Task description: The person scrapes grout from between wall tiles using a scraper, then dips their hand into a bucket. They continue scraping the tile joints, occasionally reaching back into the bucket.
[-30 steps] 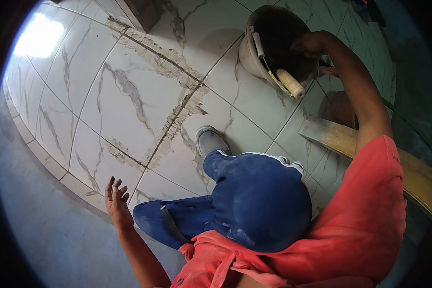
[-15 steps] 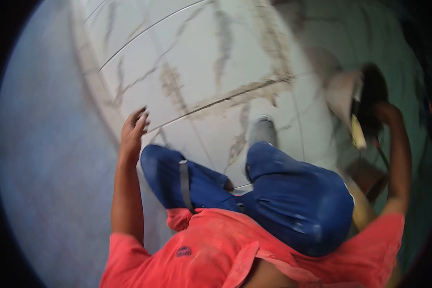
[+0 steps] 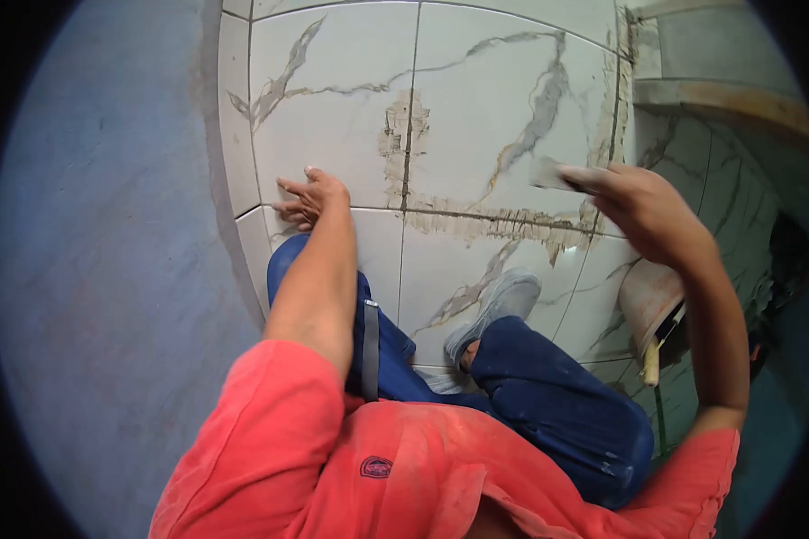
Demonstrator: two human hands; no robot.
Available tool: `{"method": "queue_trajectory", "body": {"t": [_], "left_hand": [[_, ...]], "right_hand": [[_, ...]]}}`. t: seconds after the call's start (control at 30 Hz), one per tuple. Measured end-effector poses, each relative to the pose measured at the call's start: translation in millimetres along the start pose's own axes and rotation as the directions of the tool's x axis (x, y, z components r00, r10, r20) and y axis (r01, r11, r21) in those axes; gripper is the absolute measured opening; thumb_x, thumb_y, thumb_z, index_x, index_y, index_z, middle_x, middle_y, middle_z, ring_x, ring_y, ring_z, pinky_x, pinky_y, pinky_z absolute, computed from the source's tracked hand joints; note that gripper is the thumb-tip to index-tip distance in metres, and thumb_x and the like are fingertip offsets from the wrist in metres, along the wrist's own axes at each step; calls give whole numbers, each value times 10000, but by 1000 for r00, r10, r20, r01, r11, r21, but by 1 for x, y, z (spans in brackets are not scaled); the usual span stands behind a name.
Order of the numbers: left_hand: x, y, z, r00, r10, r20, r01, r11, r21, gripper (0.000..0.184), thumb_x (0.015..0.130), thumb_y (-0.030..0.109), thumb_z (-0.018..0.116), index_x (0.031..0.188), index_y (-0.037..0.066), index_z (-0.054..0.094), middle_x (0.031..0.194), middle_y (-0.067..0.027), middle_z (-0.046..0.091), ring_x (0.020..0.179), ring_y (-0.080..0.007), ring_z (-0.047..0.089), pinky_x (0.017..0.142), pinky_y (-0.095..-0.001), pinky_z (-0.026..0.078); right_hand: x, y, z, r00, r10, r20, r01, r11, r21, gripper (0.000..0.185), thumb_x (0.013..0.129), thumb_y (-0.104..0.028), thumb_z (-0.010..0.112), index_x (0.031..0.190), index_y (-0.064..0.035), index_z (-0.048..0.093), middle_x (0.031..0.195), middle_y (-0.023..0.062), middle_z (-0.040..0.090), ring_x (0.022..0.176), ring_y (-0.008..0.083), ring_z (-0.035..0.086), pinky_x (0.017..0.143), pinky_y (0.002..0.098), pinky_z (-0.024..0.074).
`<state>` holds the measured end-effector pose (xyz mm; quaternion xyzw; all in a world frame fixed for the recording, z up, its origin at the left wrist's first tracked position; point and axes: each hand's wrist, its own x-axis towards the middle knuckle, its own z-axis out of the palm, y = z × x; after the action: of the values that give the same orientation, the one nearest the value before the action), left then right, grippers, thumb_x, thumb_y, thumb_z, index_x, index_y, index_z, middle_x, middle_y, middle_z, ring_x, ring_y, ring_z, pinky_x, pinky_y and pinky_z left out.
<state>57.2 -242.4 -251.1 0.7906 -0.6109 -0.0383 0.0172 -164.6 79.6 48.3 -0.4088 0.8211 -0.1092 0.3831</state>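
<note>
Beneath the right grip [image 3: 649, 214], tiled floor [image 3: 333, 135] is showing smeared joints [image 3: 503, 223]. Well leftward, the left hand [image 3: 313, 199] is spreading its fingers. The right grip is pinching a blurred flat blade [image 3: 554, 175], probably needing a shallow, steady angle.

Soft daylight brightens the pale tiles [image 3: 333, 135] as shadow dims the right side; motion blurs the right hand [image 3: 634, 202], lens curvature bends the edges.
</note>
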Motion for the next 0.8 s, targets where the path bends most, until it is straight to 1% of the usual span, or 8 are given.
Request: {"method": "queue_trajectory", "body": {"t": [0.03, 0.1, 0.13, 0.2, 0.3, 0.5, 0.63, 0.8], "left_hand": [[-3, -2, 7, 1000, -17, 16, 17, 1000, 6, 730, 895, 496, 579, 1542, 266, 330, 1590, -210, 258, 1464, -387, 257, 1110, -537, 262], [-8, -6, 18, 990, 44, -136, -38, 998, 44, 746, 894, 557, 530, 1547, 269, 311, 1589, -228, 247, 1461, -416, 249, 1106, -573, 236], [-8, -8, 13, 995, 67, -77, -65, 998, 25, 762, 899, 562, 504, 1562, 264, 273, 1599, -237, 214, 1467, -436, 220, 1115, -584, 215], [-10, -12, 11, 996, 57, -63, -53, 997, 57, 761, 904, 556, 492, 1565, 253, 266, 1598, -244, 207, 1470, -440, 211, 1119, -590, 209], [-11, -5, 8, 997, 60, -41, -58, 996, 62, 758, 915, 537, 468, 1570, 222, 252, 1598, -258, 192, 1476, -451, 188, 1133, -603, 187], [-12, -3, 2, 997, 71, -2, -71, 995, 69, 767, 918, 522, 459, 1579, 213, 221, 1604, -267, 163, 1484, -443, 171, 1143, -608, 165], [-12, -3, 3, 998, 63, 15, -64, 995, 83, 777, 916, 516, 454, 1583, 214, 196, 1607, -263, 142, 1489, -436, 156, 1150, -602, 152], [-12, -5, 2, 998, 68, 14, -69, 994, 81, 778, 914, 519, 446, 1581, 200, 205, 1601, -262, 144, 1491, -427, 146, 1149, -605, 150]], "right_hand": [[33, -10, 5, 998, 47, 50, -40, 991, -130, 383, 996, -171, 529, 1368, -237, 596, 955, 153, 654, 906, 338, 648, 802, 422, 509], [95, -9, 27, 1000, 6, -16, -11, 960, -278, 387, 1027, -232, 491, 1398, -317, 561, 864, 135, 595, 794, 304, 638, 707, 421, 508], [120, -9, 36, 1000, 9, 20, -3, 961, -277, 387, 1027, -232, 491, 1398, -317, 561, 864, 135, 595, 794, 304, 638, 707, 421, 508], [168, -8, 47, 997, -37, -72, 9, 935, -356, 415, 1021, -206, 471, 1413, -319, 549, 901, 126, 612, 781, 295, 647, 679, 420, 522], [211, -4, 69, 989, -98, -114, 36, 890, -454, 470, 997, -155, 486, 1428, -339, 534, 905, 107, 615, 774, 272, 650, 657, 406, 529], [238, 6, 91, 985, -137, -108, 64, 861, -505, 532, 975, -104, 490, 1439, -361, 520, 901, 95, 615, 789, 240, 660, 657, 378, 548], [246, 9, 96, 986, -128, -105, 62, 874, -481, 544, 970, -90, 483, 1442, -357, 518, 893, 102, 609, 792, 243, 662, 669, 374, 556], [248, 0, 93, 996, -84, -39, 53, 864, -500, 579, 947, -48, 463, 1451, -327, 516, 922, 115, 618, 792, 260, 669, 682, 380, 559]]}}
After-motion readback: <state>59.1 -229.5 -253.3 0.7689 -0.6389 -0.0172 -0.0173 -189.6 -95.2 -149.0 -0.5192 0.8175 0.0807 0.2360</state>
